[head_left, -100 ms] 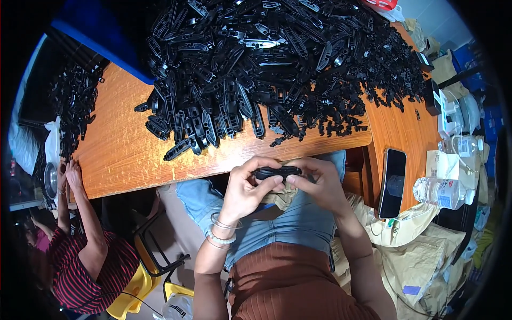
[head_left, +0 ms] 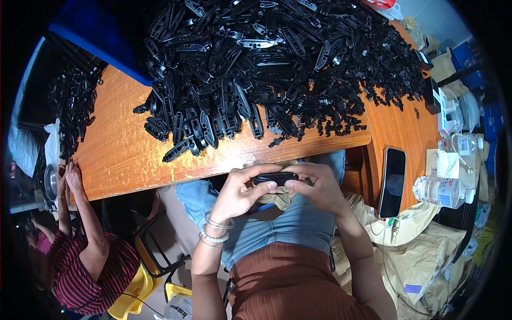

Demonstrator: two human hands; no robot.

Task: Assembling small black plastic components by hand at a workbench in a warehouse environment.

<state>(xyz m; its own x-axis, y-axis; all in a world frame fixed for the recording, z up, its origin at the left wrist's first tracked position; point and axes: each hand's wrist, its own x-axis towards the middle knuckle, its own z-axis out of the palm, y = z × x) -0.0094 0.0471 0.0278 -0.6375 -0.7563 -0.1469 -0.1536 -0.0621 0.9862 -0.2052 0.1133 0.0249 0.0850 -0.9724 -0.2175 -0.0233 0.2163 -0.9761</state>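
Note:
A long black plastic part (head_left: pixel 274 178) with rounded ends is held between both my hands, over my lap and just off the table's front edge. My left hand (head_left: pixel 242 188) grips its left end, thumb along the near side and fingers curled over the far side. On the right end, my right hand (head_left: pixel 316 184) pinches with thumb and fingers. Part of the piece is hidden under my fingers. Beyond my hands, a large heap of similar long black plastic parts (head_left: pixel 234 64) covers the far table, the closest pieces lying near its edge.
Small black clips (head_left: pixel 341 120) lie at the heap's right side. On the wooden table (head_left: pixel 122 138), a phone (head_left: pixel 392 181) and a plastic bottle (head_left: pixel 440 192) rest at right. A blue bin (head_left: pixel 101 37) stands at far left. A co-worker in a striped top (head_left: pixel 96 266) sits at left.
The black part has turned slightly between my fingers, showing a narrower side. My left hand and wrist have shifted a little to the left.

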